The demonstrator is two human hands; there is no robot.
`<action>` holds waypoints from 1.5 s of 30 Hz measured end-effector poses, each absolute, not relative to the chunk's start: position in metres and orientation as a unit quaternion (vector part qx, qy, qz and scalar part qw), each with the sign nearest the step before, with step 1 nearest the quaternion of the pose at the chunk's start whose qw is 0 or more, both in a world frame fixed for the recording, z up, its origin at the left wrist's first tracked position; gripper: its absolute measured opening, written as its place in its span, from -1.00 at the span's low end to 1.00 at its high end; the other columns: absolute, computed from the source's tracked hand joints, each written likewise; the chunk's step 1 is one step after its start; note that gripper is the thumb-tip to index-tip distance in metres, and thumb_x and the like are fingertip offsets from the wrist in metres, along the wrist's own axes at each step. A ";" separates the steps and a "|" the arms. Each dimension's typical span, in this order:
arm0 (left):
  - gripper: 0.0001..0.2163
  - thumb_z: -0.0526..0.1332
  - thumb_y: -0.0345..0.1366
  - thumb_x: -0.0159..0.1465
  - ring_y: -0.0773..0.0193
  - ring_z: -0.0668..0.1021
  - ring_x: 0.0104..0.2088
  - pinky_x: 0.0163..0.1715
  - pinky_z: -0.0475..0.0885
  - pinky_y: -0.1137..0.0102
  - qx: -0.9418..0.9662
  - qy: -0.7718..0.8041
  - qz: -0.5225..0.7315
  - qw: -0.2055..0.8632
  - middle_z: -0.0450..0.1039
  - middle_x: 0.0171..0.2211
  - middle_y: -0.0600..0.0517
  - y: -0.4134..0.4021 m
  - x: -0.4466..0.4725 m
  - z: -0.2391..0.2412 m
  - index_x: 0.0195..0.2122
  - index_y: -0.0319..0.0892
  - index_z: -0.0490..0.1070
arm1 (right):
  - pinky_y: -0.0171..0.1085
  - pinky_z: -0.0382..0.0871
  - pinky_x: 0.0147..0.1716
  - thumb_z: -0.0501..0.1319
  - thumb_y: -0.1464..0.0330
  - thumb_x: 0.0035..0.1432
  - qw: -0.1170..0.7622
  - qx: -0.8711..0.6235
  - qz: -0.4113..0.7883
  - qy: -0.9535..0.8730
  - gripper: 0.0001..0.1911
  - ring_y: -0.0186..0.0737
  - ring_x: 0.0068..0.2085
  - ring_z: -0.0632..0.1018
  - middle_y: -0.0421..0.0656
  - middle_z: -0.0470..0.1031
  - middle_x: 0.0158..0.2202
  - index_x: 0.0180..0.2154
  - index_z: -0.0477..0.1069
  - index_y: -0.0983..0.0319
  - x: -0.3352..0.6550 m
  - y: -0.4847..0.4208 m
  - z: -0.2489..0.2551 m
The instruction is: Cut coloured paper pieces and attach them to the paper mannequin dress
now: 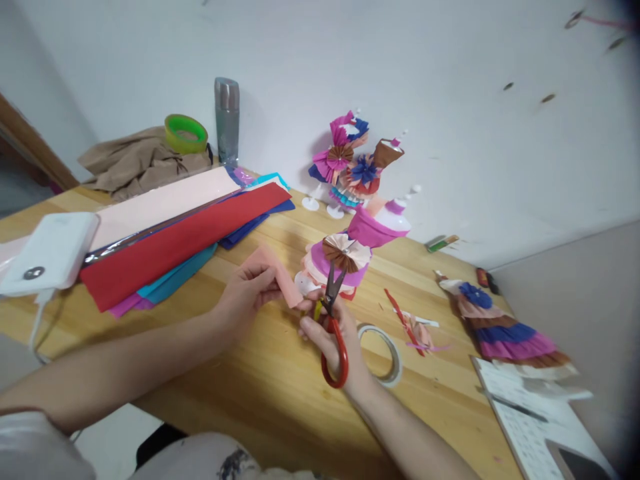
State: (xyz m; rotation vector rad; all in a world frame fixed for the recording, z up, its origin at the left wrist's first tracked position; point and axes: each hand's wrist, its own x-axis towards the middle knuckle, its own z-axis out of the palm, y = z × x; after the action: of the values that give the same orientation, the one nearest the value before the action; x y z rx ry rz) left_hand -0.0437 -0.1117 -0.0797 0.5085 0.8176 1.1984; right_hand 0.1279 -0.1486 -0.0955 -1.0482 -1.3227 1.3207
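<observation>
Head view: the peach strip (287,283) is pinched in the left hand (250,293), long axis sloping toward the right hand (353,343), where scissors (330,299) are held.

Peach paper (286,280) near red-handled scissors (329,300)

A plain white wall (290,60) rises behind the far edge of the worktop (270,393), whose light wood shows long, striped grain and a soft sheen. Small dark marks (549,98) dot the wall at upper right. To the right stands a greyish wall or panel (580,267). A brown wooden strip (30,143) slants down at far left. The light is soft and diffuse.
</observation>
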 end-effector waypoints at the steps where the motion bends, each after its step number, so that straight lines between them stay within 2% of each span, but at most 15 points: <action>1: -0.77 0.47 -0.22 0.04 0.26 0.60 -0.35 -0.23 0.51 0.36 0.232 0.367 0.539 0.722 0.56 -0.46 0.00 -0.114 -0.042 -0.080 -0.42 -0.27 0.55 | -0.31 0.32 -0.47 0.37 0.18 0.07 0.483 -0.433 0.537 -0.539 -0.62 -0.32 -0.43 0.42 -0.21 0.41 -0.30 -0.15 0.30 0.14 0.125 -0.149 -0.096; 5: -0.74 0.48 -0.18 0.02 0.24 0.61 -0.34 -0.23 0.50 0.37 0.233 0.376 0.520 0.731 0.60 -0.43 -0.05 -0.125 -0.036 -0.084 -0.45 -0.29 0.55 | -0.32 0.27 -0.48 0.41 0.23 -0.01 0.486 -0.470 0.517 -0.526 -0.56 -0.34 -0.48 0.38 -0.31 0.31 -0.45 -0.14 0.29 0.15 0.118 -0.152 -0.098; 11: -0.72 0.52 -0.19 -0.04 0.33 0.58 -0.42 -0.32 0.50 0.44 0.207 0.384 0.514 0.739 0.57 -0.51 0.01 -0.132 -0.034 -0.084 -0.51 -0.27 0.52 | -0.31 0.24 -0.49 0.39 0.19 -0.01 0.496 -0.522 0.492 -0.489 -0.58 -0.35 -0.51 0.31 -0.33 0.24 -0.48 -0.15 0.32 0.17 0.118 -0.150 -0.109; 18: -0.70 0.56 -0.20 -0.15 0.33 0.57 -0.43 -0.35 0.50 0.44 0.216 0.391 0.510 0.736 0.57 -0.49 0.05 -0.134 -0.031 -0.077 -0.51 -0.25 0.54 | -0.30 0.22 -0.48 0.33 0.25 0.05 0.494 -0.514 0.472 -0.518 -0.66 -0.34 -0.50 0.33 -0.31 0.30 -0.45 -0.14 0.34 0.17 0.121 -0.151 -0.111; 21: -0.69 0.57 -0.20 -0.20 0.36 0.55 -0.49 -0.42 0.46 0.49 0.230 0.416 0.497 0.726 0.56 -0.55 0.05 -0.135 -0.030 -0.079 -0.57 -0.26 0.54 | -0.30 0.21 -0.48 0.33 0.26 0.07 0.493 -0.510 0.475 -0.521 -0.67 -0.34 -0.51 0.33 -0.33 0.27 -0.48 -0.14 0.34 0.17 0.122 -0.152 -0.110; 24: -0.69 0.57 -0.18 -0.19 0.38 0.54 -0.53 -0.46 0.44 0.52 0.246 0.426 0.480 0.727 0.56 -0.59 0.01 -0.133 -0.030 -0.082 -0.58 -0.30 0.56 | -0.30 0.23 -0.47 0.34 0.28 0.06 0.501 -0.503 0.465 -0.529 -0.69 -0.35 -0.50 0.34 -0.31 0.28 -0.46 -0.15 0.36 0.16 0.124 -0.152 -0.108; 30: -0.64 0.54 -0.06 -0.15 0.29 0.59 -0.47 -0.43 0.47 0.47 0.242 0.414 0.446 0.756 0.60 -0.55 -0.05 -0.130 -0.033 -0.083 -0.57 -0.28 0.57 | -0.32 0.21 -0.47 0.38 0.31 0.03 0.516 -0.498 0.450 -0.532 -0.68 -0.36 -0.51 0.32 -0.34 0.26 -0.49 -0.17 0.38 0.15 0.128 -0.152 -0.102; 37: -0.65 0.51 -0.05 -0.10 0.31 0.57 -0.49 -0.42 0.46 0.47 0.304 0.409 0.425 0.748 0.61 -0.52 -0.08 -0.132 -0.035 -0.084 -0.50 -0.29 0.63 | -0.33 0.26 -0.48 0.41 0.30 0.01 0.530 -0.482 0.478 -0.508 -0.64 -0.38 -0.51 0.36 -0.32 0.32 -0.45 -0.15 0.38 0.14 0.128 -0.150 -0.100; 45: -0.76 0.49 -0.16 -0.04 0.22 0.59 -0.46 -0.43 0.48 0.39 0.328 0.412 0.455 0.718 0.59 -0.52 -0.07 -0.130 -0.036 -0.084 -0.49 -0.25 0.61 | -0.34 0.22 -0.48 0.42 0.32 -0.02 0.534 -0.493 0.456 -0.514 -0.62 -0.37 -0.50 0.31 -0.33 0.27 -0.47 -0.15 0.39 0.14 0.131 -0.151 -0.099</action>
State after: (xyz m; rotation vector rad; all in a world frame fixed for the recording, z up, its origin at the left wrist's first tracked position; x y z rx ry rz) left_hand -0.0360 -0.1300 -0.0844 0.7255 0.9122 1.0060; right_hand 0.1313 -0.1515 -0.0992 -1.1760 -1.2244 1.0872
